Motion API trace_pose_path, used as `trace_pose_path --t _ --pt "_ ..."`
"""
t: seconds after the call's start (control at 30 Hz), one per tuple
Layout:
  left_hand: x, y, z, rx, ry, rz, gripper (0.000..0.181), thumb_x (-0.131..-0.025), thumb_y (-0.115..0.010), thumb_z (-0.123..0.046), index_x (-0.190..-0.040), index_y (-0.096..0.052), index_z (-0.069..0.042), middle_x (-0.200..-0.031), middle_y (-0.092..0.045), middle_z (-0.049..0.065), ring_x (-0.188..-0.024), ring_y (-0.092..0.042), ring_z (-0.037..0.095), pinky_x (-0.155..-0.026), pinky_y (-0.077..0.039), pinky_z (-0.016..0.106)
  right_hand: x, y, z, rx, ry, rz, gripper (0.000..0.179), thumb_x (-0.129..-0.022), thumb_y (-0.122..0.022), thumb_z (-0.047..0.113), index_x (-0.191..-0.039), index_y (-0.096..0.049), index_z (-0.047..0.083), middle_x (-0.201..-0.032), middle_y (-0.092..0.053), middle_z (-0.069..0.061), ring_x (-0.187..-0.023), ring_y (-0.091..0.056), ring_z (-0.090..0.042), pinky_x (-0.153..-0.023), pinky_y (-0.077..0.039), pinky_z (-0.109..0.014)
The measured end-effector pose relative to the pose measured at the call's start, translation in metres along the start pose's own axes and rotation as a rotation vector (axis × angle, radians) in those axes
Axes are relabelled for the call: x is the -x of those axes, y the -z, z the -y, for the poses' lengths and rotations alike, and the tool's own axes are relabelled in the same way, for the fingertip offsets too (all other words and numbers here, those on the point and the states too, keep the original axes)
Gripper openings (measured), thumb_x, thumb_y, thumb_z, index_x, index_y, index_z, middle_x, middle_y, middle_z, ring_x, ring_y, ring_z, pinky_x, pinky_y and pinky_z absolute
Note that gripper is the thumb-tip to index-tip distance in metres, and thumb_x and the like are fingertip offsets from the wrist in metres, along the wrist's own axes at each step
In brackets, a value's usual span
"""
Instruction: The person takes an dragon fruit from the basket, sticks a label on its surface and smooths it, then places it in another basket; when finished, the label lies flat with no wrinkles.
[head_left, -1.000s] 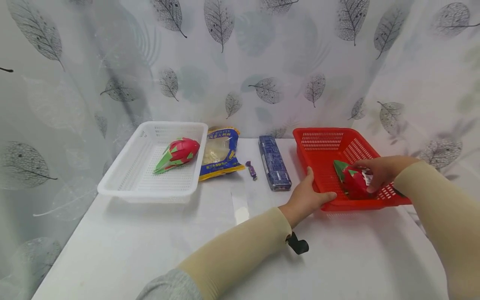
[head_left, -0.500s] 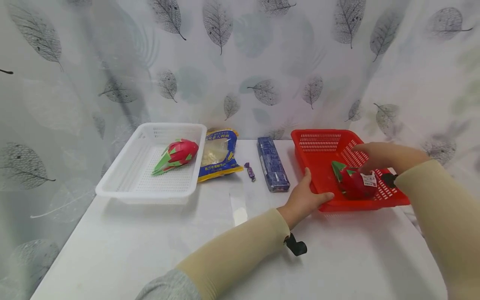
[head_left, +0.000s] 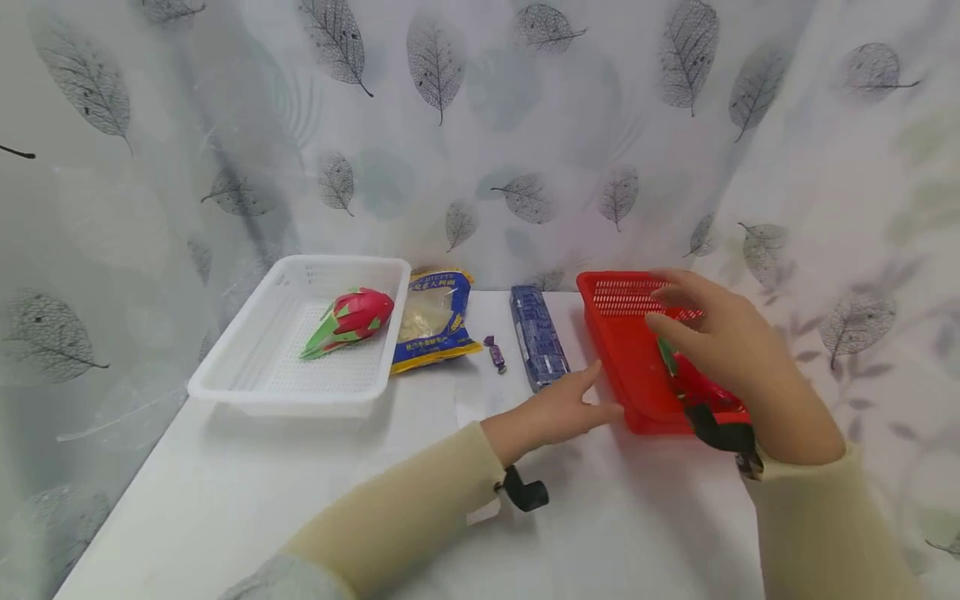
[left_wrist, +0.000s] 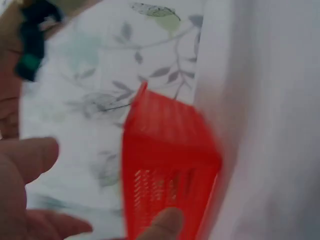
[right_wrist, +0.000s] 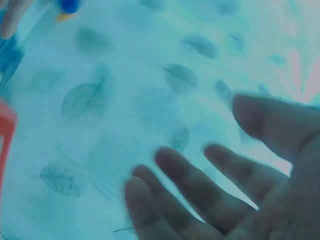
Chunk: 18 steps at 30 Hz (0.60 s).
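A red dragon fruit with green tips lies in the red plastic basket on the right, partly hidden behind my right hand. That hand hangs above the basket with its fingers apart and nothing in them; the right wrist view shows the same spread fingers. My left hand is just left of the basket, fingers extended, overlapping the near end of a blue wrapped pack. In the left wrist view its fingers lie loosely in front of the basket's slotted wall.
A white plastic basket at the left bears another dragon fruit. Beside it rests a blue-and-yellow bag of pasta. A small purple wrapped candy lies between the bag and the blue pack. A leaf-patterned curtain stands behind the table.
My right hand has left the dragon fruit in the red basket and risen up and to the left. My left hand has let go of the basket's rim and moved left.
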<state>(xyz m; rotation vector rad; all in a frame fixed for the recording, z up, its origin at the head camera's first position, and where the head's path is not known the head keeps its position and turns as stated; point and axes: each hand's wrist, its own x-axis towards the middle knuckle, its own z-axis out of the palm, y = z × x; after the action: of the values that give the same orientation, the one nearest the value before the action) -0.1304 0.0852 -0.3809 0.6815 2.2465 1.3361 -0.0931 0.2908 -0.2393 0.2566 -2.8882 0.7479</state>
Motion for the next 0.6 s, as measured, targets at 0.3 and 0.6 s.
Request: trace_pose_path --t 0.3,0.6 --pt "0.073 0.061 0.003 -0.573 -0.1 -0.017 0.059 -0.105 -0.061 -0.052 -0.161 -0.047 -0.036 -0.171 -0.04 -0.008 -0.158 -0.041 0.018 -0.124 -0.044 0.048 0.037 -0.075 -0.006 -0.409 0.086 -0.183 0.038 -0.105 -0.068 0.024 -0.143 -0.065 0.017 -0.124 -0.073 -0.007 -0.109 -0.067 -0.003 -0.087 -0.057 -0.011" --pt "0.122 0.123 0.025 -0.682 -0.109 -0.447 0.077 -0.093 -0.082 -0.046 -0.161 -0.047 -0.037 -0.178 -0.025 0.006 -0.161 -0.032 0.036 -0.121 -0.044 0.059 0.025 -0.142 -0.006 -0.834 0.257 0.158 0.029 -0.108 -0.057 0.008 -0.136 -0.065 0.002 -0.115 -0.076 -0.007 -0.104 -0.074 -0.015 -0.088 -0.065 -0.031"
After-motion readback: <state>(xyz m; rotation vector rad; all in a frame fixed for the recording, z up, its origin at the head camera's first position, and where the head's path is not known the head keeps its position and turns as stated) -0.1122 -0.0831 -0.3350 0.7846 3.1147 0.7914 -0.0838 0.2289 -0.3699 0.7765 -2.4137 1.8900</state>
